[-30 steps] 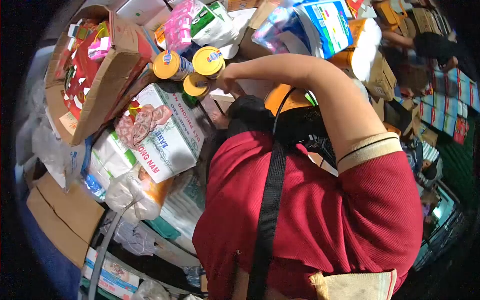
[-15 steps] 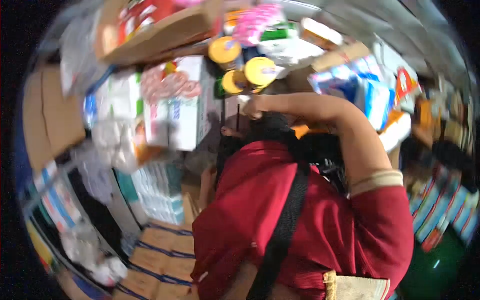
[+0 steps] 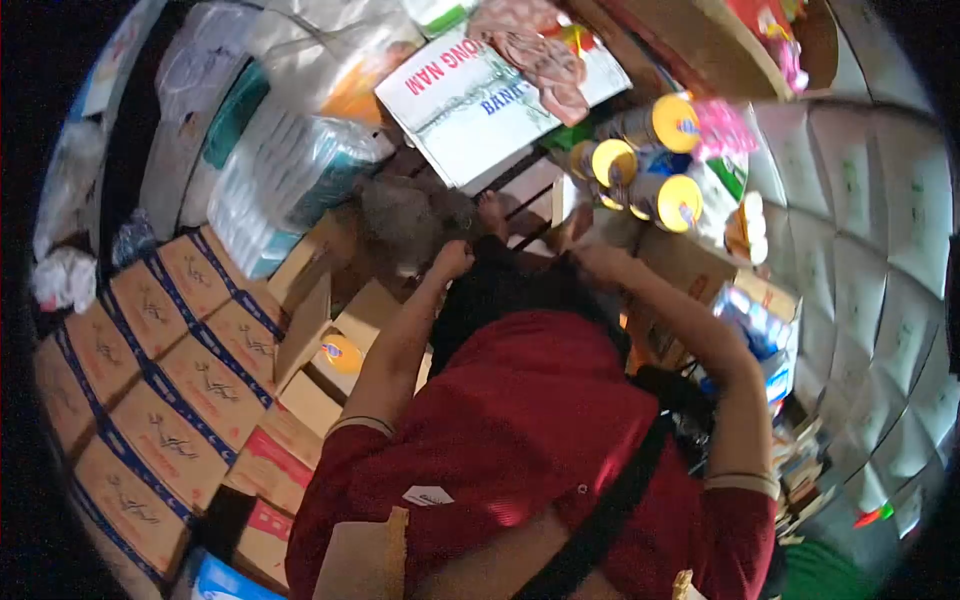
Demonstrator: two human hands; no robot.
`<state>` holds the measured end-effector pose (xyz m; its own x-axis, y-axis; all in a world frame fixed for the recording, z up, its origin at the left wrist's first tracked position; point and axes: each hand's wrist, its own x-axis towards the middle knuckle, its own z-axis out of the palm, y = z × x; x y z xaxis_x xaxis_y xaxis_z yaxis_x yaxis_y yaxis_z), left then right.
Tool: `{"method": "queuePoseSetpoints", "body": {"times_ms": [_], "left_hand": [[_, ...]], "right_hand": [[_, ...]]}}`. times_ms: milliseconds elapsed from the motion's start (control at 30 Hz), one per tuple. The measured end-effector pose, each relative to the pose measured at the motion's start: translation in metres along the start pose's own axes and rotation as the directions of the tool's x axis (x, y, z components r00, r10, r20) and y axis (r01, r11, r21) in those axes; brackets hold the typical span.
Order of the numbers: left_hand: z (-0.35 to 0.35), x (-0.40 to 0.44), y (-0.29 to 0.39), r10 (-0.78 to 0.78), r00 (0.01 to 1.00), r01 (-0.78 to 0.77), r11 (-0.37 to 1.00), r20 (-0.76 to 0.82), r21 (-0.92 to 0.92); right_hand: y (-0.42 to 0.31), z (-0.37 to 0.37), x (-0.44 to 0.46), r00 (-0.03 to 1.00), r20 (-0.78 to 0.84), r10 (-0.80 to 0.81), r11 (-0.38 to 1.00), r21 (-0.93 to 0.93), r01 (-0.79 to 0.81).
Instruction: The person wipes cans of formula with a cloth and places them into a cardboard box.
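My left hand [image 3: 454, 261] is closed at the left edge of my dark trousers [image 3: 495, 290]. Across from it, my right hand [image 3: 602, 264] has its fingers curled in against the other trouser leg. Whether either hand grips the cloth or some small thing cannot be made out. Several tins with yellow lids [image 3: 680, 203] stand beyond my right hand. Past my bare feet [image 3: 490, 213] lies a white printed carton [image 3: 480, 110] with a crumpled pinkish cloth [image 3: 550, 65] on top. An open cardboard box [image 3: 315, 395] by my left forearm holds a yellow-lidded tin [image 3: 341, 353].
Brown cartons with blue bands [image 3: 200, 375] are stacked at the left. Clear-wrapped packs [image 3: 290, 185] stand behind them. Blue-and-white packets [image 3: 750, 325] sit by my right elbow. A quilted silvery wall [image 3: 850, 230] closes off the right side.
The view has turned and tilted down. My right hand, near the tins before, is now at my trousers. My left forearm shows more fully, and the open box has come into sight.
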<state>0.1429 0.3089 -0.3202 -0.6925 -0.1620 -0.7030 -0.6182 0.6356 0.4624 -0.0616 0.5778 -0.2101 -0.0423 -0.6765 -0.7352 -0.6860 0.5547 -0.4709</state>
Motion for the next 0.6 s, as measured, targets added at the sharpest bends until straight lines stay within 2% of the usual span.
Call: {"method": "queuePoseSetpoints", "body": {"times_ms": [33,100,133,200,300,333,400,433,467,500,533,600], "left_hand": [[0.002,0.005,-0.004,0.036,0.999,-0.036,0.999,-0.015,0.025],[-0.014,0.006,0.011,0.035,0.999,-0.035,0.998,-0.002,-0.047],[-0.021,0.004,0.021,0.039,0.999,-0.037,0.996,0.015,-0.078],[-0.024,0.007,0.033,0.084,0.995,-0.083,0.996,0.045,-0.011],[-0.038,0.012,0.068,0.176,0.979,-0.176,0.984,0.099,-0.007],[-0.038,0.012,0.078,0.202,0.973,-0.201,0.979,0.115,-0.023],[0.006,0.047,0.065,0.259,0.962,-0.266,0.961,0.092,0.073],[0.024,0.056,0.061,0.273,0.958,-0.281,0.952,0.085,0.118],[0.008,0.046,0.091,0.161,0.972,-0.176,0.981,0.172,0.081],[0.023,0.049,0.092,0.386,0.922,-0.384,0.921,-0.024,0.069],[0.043,0.054,0.088,0.566,0.793,-0.556,0.824,-0.227,0.113],[0.068,0.072,0.091,0.538,0.819,-0.545,0.838,-0.200,0.020]], "right_hand": [[-0.003,0.002,0.005,0.999,0.002,-0.032,0.998,-0.054,0.032],[0.000,0.017,0.025,0.997,0.006,-0.080,0.986,-0.148,0.080],[0.002,0.020,0.032,0.998,0.018,-0.064,0.991,-0.121,0.066],[0.005,0.025,0.044,0.999,0.043,-0.033,0.997,-0.062,0.036],[0.017,0.027,0.073,0.974,0.192,-0.118,0.964,-0.212,0.159],[0.001,0.002,0.085,0.948,0.312,-0.067,0.925,-0.336,0.176],[-0.031,-0.045,0.098,0.969,0.236,-0.077,0.902,-0.397,0.168],[-0.043,-0.059,0.097,0.988,0.051,-0.144,0.934,-0.322,0.153],[-0.044,-0.053,0.108,0.976,-0.078,-0.202,0.940,-0.294,0.171],[-0.044,-0.042,0.121,0.945,-0.199,-0.260,0.942,-0.266,0.203],[-0.045,-0.033,0.131,0.896,-0.308,-0.321,0.937,-0.241,0.253],[-0.037,-0.026,0.132,0.911,-0.102,-0.399,0.896,-0.256,0.363]]}}
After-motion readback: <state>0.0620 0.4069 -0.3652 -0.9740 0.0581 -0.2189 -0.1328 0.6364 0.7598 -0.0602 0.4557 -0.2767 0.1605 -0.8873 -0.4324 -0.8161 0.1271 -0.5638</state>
